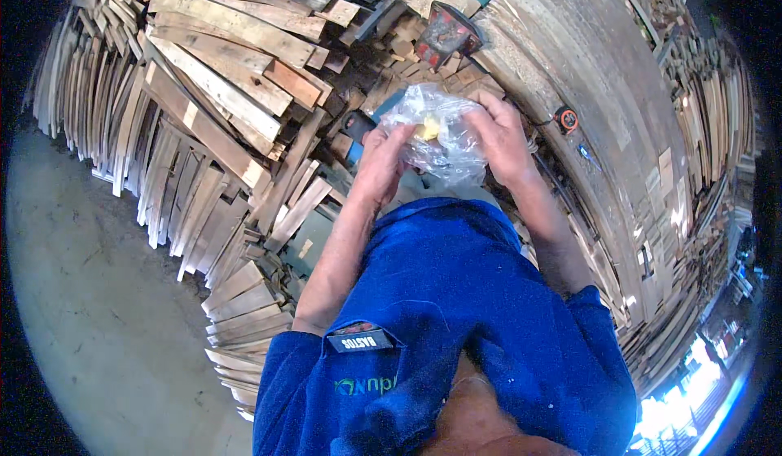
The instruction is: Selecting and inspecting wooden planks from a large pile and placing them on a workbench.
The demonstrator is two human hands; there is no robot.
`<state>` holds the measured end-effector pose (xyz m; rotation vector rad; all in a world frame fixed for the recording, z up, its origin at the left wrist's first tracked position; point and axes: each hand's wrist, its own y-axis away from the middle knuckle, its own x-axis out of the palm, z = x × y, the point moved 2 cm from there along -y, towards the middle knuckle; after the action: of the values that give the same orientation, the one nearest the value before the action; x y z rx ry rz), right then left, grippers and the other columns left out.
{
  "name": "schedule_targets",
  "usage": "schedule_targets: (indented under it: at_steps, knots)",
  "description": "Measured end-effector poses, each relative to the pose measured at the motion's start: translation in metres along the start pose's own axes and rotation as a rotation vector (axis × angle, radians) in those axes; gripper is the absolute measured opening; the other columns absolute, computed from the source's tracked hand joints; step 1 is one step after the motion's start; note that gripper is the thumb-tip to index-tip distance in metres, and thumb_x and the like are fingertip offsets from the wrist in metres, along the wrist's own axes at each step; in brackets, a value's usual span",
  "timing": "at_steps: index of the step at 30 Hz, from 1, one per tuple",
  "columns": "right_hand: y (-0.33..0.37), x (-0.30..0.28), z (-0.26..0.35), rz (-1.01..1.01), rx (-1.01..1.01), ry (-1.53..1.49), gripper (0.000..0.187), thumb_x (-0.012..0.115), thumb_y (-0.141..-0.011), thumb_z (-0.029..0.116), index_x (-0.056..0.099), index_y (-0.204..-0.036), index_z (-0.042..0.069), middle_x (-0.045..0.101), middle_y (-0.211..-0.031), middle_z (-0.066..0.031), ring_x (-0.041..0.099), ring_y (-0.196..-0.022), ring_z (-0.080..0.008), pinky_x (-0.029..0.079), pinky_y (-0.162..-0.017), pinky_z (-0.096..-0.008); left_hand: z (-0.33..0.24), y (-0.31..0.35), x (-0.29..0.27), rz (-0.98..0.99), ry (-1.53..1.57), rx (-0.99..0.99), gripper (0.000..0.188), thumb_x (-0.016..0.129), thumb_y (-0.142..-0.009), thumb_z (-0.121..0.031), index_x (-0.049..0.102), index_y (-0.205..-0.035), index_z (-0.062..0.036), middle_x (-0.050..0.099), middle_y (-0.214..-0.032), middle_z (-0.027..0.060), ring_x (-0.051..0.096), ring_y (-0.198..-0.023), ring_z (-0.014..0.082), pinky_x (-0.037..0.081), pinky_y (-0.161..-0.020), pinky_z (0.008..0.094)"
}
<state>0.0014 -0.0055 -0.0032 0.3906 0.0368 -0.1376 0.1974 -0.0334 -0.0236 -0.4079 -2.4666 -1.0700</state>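
Note:
A crumpled clear plastic bag (pixel 452 156) is spread between my two hands, in front of my blue shirt. Inside it lies a small pale yellow piece (pixel 429 127); its kind I cannot make out. On the bag's left side my left hand (pixel 383 163) has its fingers closed, thumb near the yellow piece. My right hand (pixel 501 134) pinches the right side of the bag between thumb and fingers. Some fingertips of both hands are hidden behind the plastic.
Stacked wooden boards (pixel 220 40) fill the left side. A long wooden surface (pixel 586 73) on the right bears an orange-and-black tape measure (pixel 565 119) and a small blue item (pixel 588 156). A red-and-black container (pixel 447 35) stands among wood offcuts beyond my hands.

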Motion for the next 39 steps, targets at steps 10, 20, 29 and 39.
schedule_targets:
  at_steps: [10, 20, 29, 39]
  knots:
    - [-0.002, 0.002, 0.004, 0.068, 0.321, -0.750, 0.020, 0.061, -0.094, 0.018, 0.065, -0.106, 0.003, 0.069, -0.101, -0.0065, 0.067, -0.088, -0.0127, 0.055, -0.078, -0.0260, -0.007, 0.001, 0.008, 0.113, 0.135, -0.036, 0.036, 0.061, -0.099, -0.023, 0.060, -0.122, 0.0051, 0.069, -0.115, 0.0135, 0.070, -0.099, 0.0215, 0.057, -0.086, 0.0368]
    - [0.013, -0.007, 0.066, 0.028, 0.009, -0.299, 0.023, 0.061, -0.096, 0.020, 0.064, -0.108, 0.000, 0.066, -0.095, -0.0010, 0.062, -0.086, -0.0066, 0.049, -0.074, -0.0215, -0.047, 0.024, 0.032, 0.203, 0.203, 0.040, 0.036, 0.063, -0.097, -0.017, 0.059, -0.127, 0.0022, 0.069, -0.117, 0.0122, 0.069, -0.105, 0.0215, 0.056, -0.093, 0.0383]
    - [-0.001, -0.003, 0.029, 0.048, -0.014, -0.209, 0.021, 0.056, -0.099, 0.020, 0.063, -0.100, 0.001, 0.062, -0.087, 0.0019, 0.056, -0.079, -0.0066, 0.045, -0.070, -0.0230, -0.025, 0.012, 0.021, 0.029, 0.029, 0.045, 0.029, 0.056, -0.101, -0.019, 0.064, -0.120, 0.0013, 0.070, -0.112, 0.0071, 0.068, -0.096, 0.0154, 0.056, -0.084, 0.0332]
    - [0.001, -0.002, 0.020, 0.126, -0.041, -0.097, 0.017, 0.054, -0.098, 0.015, 0.063, -0.097, 0.000, 0.059, -0.081, 0.0036, 0.052, -0.075, -0.0037, 0.043, -0.067, -0.0224, -0.034, 0.017, 0.024, 0.081, 0.282, -0.036, 0.042, 0.057, -0.101, -0.031, 0.058, -0.124, 0.0040, 0.069, -0.112, 0.0136, 0.070, -0.097, 0.0217, 0.058, -0.085, 0.0368]
